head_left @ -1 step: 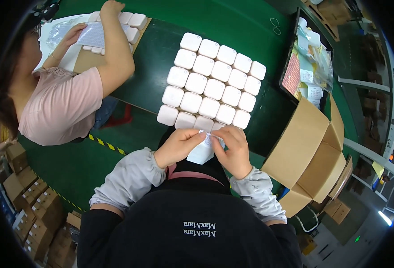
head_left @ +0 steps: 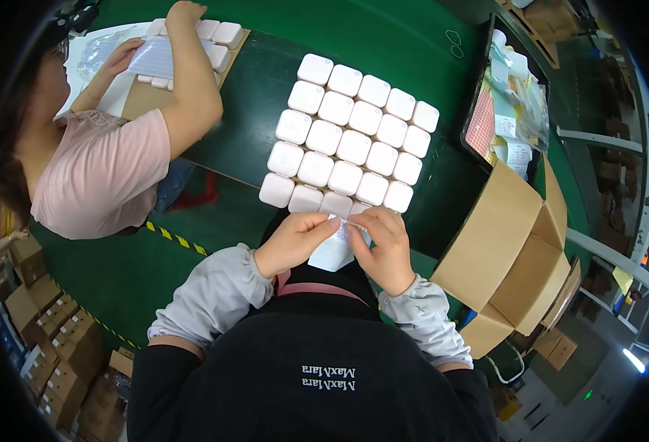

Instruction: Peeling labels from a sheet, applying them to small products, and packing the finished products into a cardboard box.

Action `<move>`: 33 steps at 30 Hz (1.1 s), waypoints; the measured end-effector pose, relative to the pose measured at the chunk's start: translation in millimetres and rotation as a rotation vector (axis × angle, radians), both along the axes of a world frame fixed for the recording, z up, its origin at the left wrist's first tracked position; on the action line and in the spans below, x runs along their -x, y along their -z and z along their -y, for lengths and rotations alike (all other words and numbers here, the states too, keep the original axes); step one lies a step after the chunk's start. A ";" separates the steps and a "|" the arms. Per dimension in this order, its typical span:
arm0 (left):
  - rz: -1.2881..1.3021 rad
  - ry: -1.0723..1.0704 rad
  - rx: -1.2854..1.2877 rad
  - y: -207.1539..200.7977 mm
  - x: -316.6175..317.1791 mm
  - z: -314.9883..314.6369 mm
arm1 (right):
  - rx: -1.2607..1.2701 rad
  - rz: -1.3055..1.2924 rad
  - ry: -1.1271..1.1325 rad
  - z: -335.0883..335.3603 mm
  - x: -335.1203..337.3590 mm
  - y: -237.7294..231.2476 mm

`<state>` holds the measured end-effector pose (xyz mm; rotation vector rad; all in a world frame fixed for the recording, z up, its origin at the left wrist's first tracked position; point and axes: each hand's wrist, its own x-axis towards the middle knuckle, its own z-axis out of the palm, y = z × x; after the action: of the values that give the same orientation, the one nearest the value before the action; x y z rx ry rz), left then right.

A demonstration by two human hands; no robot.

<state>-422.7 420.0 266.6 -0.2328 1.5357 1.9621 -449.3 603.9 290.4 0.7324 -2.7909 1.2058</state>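
Note:
At the table's near edge, both hands pinch a small white printed sheet (head_left: 330, 256) with purplish marks near its top. My left hand (head_left: 293, 241) grips its left side between thumb and fingers. My right hand (head_left: 385, 247) has thumb and fingertips closed at its upper right edge. The sheet's lower part hangs in front of my lap, and the fingers cover some of its top. Just beyond my hands lie several rows of rounded-square white cases (head_left: 353, 147), set close together. The nearest row is partly hidden behind my fingers.
The cases rest on a dark green table (head_left: 254, 96). To the right stands an open cardboard box (head_left: 479, 236); beyond it, a black tray (head_left: 479, 88) holds papers and plastic bags. On the left a co-worker (head_left: 111, 169) handles a printed sheet (head_left: 151, 59) over more white cases.

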 end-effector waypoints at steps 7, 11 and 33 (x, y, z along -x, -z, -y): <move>0.016 -0.045 -0.017 3.6 -3.7 2.8 | -0.042 -0.029 -0.037 11.0 1.6 -2.5; 0.049 -0.024 -0.010 8.7 -6.3 9.2 | -0.050 -0.003 -0.087 16.2 4.4 1.0; 0.165 -0.097 -0.057 5.9 -6.0 20.2 | -0.099 -0.100 -0.113 33.4 6.1 -1.2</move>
<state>-416.7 399.7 260.6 -0.4412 1.3839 2.0049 -455.5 570.5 291.6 0.9422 -2.7769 1.0197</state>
